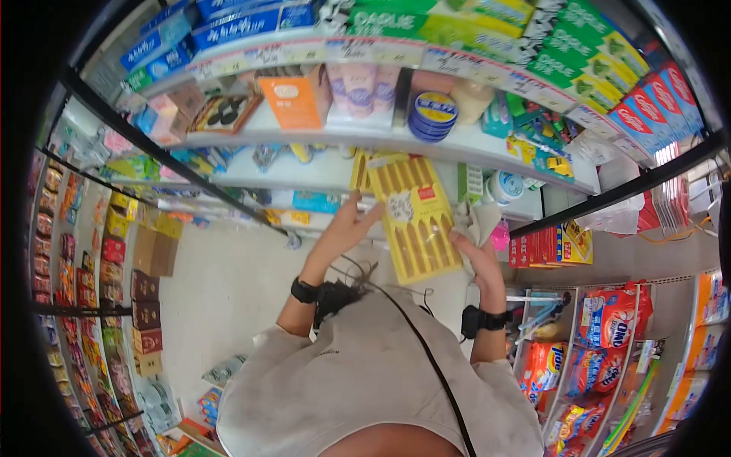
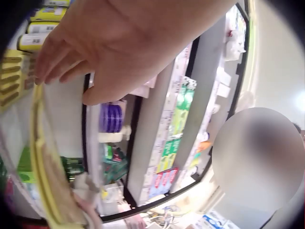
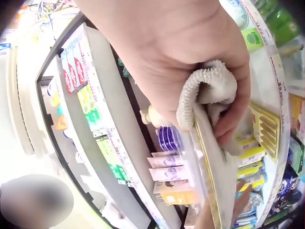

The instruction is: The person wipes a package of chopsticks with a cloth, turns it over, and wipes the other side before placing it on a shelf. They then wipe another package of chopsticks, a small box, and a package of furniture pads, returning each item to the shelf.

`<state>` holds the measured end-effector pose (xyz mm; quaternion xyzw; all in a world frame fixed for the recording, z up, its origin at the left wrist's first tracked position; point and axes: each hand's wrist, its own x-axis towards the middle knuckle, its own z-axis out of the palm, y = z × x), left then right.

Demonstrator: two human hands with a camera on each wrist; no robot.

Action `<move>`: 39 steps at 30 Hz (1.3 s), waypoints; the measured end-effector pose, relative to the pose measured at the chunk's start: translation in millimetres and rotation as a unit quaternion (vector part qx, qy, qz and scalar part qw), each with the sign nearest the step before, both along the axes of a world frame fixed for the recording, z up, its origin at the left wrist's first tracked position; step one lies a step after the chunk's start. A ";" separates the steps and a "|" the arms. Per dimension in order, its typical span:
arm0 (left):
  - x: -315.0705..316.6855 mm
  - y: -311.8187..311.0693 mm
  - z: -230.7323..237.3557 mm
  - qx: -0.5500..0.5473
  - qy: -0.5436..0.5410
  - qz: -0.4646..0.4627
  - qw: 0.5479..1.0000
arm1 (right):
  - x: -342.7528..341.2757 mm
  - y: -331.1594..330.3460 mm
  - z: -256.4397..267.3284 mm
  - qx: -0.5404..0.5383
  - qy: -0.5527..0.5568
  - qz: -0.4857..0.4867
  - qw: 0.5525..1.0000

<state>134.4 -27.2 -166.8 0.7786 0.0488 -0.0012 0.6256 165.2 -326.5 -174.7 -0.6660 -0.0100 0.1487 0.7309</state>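
A flat yellow pack [image 1: 418, 217] with a see-through front and rows of long tan pieces is tilted in front of the person's chest. The right hand [image 1: 478, 255] grips its right edge together with a bunched white cloth [image 3: 209, 88], fingers curled round both. Beside the pack's left edge is the left hand [image 1: 352, 227], its fingers extended and thumb apart. In the left wrist view, the left hand's fingertips [image 2: 40, 78] are right at the pack's upper edge. A second yellow pack [image 1: 361, 171] of the same look lies on the shelf behind.
Above the hands, a shelf [image 1: 251, 137] holds blue round tins [image 1: 432, 116], an orange box [image 1: 291, 103] and pink tubes. Toothpaste boxes [image 1: 579, 46] line the tier above. Black frame bars [image 1: 620, 186] cross at both sides. Detergent bags [image 1: 609, 316] stand right; a cable [image 1: 415, 335] hangs over the shirt.
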 end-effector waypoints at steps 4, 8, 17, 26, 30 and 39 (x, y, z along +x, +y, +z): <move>0.0 -37.0 -7.0 -0.321 0.127 -0.038 0.938 | -15.5 -10.5 11.4 0.054 -0.002 0.019 0.998; -14.9 -76.5 -29.7 -0.528 0.124 0.051 0.838 | -25.3 -22.5 -5.6 0.065 0.003 0.080 0.995; -56.4 -133.7 -20.4 -0.399 0.086 0.114 0.906 | -35.7 -33.4 -26.8 -0.020 0.002 0.052 0.998; -93.8 -144.6 -4.9 -0.273 0.026 0.006 0.962 | -47.9 12.5 -2.3 -0.206 -0.406 0.036 0.890; -104.4 -134.8 -9.7 -0.136 -0.037 -0.055 0.989 | -28.0 34.3 -14.2 -0.115 -0.311 0.000 0.944; -164.9 -59.0 9.4 -0.184 -0.025 -0.060 0.981 | -73.0 101.7 35.6 -0.156 -0.408 0.068 0.897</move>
